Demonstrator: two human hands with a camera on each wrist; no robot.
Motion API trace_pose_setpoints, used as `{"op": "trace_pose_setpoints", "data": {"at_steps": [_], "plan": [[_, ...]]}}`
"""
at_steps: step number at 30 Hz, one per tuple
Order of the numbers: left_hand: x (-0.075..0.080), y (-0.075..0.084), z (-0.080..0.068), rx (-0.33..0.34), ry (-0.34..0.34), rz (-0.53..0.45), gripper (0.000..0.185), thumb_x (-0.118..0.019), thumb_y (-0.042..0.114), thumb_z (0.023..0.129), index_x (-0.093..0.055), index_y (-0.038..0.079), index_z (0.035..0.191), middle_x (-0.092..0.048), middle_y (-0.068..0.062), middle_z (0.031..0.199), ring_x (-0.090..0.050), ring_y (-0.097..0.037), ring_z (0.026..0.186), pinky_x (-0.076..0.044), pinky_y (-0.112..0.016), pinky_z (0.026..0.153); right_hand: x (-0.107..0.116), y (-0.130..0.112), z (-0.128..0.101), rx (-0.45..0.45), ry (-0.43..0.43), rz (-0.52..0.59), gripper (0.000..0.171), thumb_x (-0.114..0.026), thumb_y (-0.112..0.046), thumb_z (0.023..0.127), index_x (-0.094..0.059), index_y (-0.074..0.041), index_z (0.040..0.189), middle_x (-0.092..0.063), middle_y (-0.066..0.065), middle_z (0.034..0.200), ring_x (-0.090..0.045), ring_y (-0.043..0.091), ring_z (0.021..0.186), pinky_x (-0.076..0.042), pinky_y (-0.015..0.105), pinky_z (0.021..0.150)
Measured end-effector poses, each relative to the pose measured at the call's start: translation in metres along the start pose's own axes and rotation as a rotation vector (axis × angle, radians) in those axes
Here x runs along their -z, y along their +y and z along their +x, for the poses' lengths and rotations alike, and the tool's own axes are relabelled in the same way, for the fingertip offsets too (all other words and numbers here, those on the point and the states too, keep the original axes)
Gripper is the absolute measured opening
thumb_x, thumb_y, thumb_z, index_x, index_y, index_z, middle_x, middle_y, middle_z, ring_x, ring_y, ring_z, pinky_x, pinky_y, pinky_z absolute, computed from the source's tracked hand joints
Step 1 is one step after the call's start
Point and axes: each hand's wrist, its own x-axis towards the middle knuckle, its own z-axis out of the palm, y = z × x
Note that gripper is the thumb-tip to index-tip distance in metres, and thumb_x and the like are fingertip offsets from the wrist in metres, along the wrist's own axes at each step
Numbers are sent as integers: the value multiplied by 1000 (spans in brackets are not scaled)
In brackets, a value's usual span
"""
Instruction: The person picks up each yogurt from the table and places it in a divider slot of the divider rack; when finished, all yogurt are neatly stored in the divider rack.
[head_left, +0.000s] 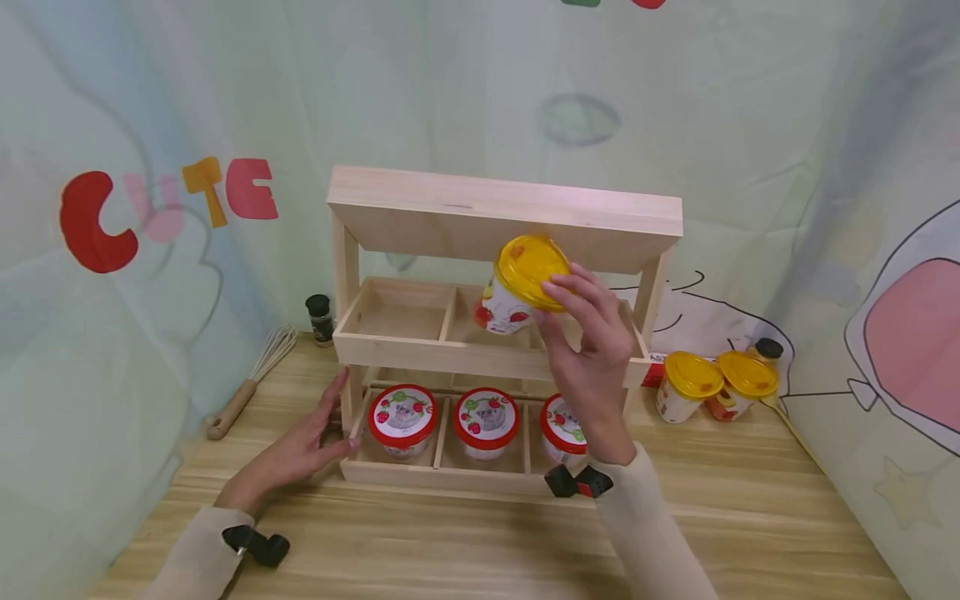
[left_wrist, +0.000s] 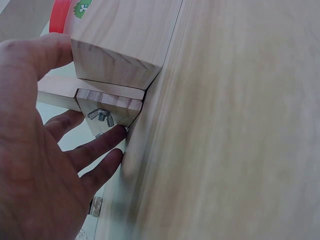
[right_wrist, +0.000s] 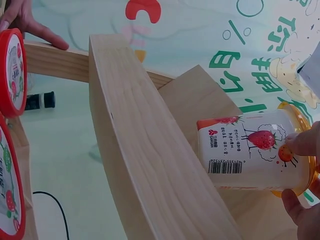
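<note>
Right hand (head_left: 592, 350) grips the cup (head_left: 517, 287) by its lid, axis tilted toward 11 o'clock, above the shelf (head_left: 450, 346). Left hand (head_left: 300, 450), fingers straight, steadies the rack's post.

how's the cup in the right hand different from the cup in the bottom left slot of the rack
The yellow-lidded cup has a plain yellow lid; the red-lidded cup has a red-rimmed lid printed with strawberries. The yellow-lidded cup is tilted, gripped by the right hand above the wooden rack's upper tray; the red-lidded cup stands upright in the lower tray, near the left hand, which rests against the rack's post. Both are lidded cups with strawberry artwork.
</note>
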Motion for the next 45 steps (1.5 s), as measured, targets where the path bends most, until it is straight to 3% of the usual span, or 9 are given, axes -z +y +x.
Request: {"op": "trace_pose_setpoints", "data": {"at_steps": [7, 12, 19, 26, 33, 40, 45], "plan": [[2, 0, -2, 9, 2, 19, 114, -76, 17, 99, 10, 22, 173, -33, -39, 167, -58, -55, 138, -52, -66, 106, -13, 3, -5, -11, 2, 40, 26, -80, 0, 94, -79, -2, 119, -74, 18, 129, -61, 29, 141, -55, 28, 112], [1, -1, -2, 10, -7, 8, 114, -75, 17, 100, 12, 22, 173, -28, -40, 168, -55, -58, 140, -49, -72, 106, -20, 4, -5, -8, 6, 60, 26, -79, 3, 93, -79, -1, 119, -73, 20, 128, -61, 32, 139, -55, 27, 111], [2, 0, 0, -10, 10, 40, 114, -77, 15, 99, 9, 19, 173, -26, -39, 170, -55, -55, 141, -51, -57, 111, -28, 4, -5, -3, 3, 83, 27, -80, 4, 92, -79, -1, 118, -74, 20, 127, -62, 34, 138, -55, 28, 112], [2, 0, 0, -2, -1, 22, 114, -76, 16, 99, 10, 20, 173, -24, -39, 171, -53, -56, 143, -48, -69, 110, -39, 5, -6, 10, -7, 108, 26, -80, 3, 92, -79, 0, 118, -75, 20, 126, -62, 36, 137, -55, 30, 113], [1, -1, 0, -6, 3, 25, 115, -77, 16, 99, 10, 20, 173, -31, -37, 169, -57, -55, 139, -52, -61, 108, -50, 6, -5, 20, -23, 118, 24, -79, -1, 94, -79, 0, 119, -75, 20, 127, -62, 37, 138, -54, 33, 115], [1, 0, 0, -3, -8, 3, 115, -76, 16, 99, 12, 21, 172, -32, -39, 167, -58, -57, 138, -49, -75, 105, -62, 4, -5, -10, -35, 133, 24, -80, -4, 95, -80, -3, 119, -76, 17, 127, -61, 34, 141, -53, 35, 117], [1, 0, 1, -1, -9, 8, 115, -77, 17, 99, 12, 21, 172, -32, -39, 167, -58, -57, 138, -50, -72, 106, -67, 2, -3, -7, -37, 134, 25, -80, -5, 96, -80, -2, 120, -75, 18, 128, -61, 35, 141, -52, 38, 117]]}}
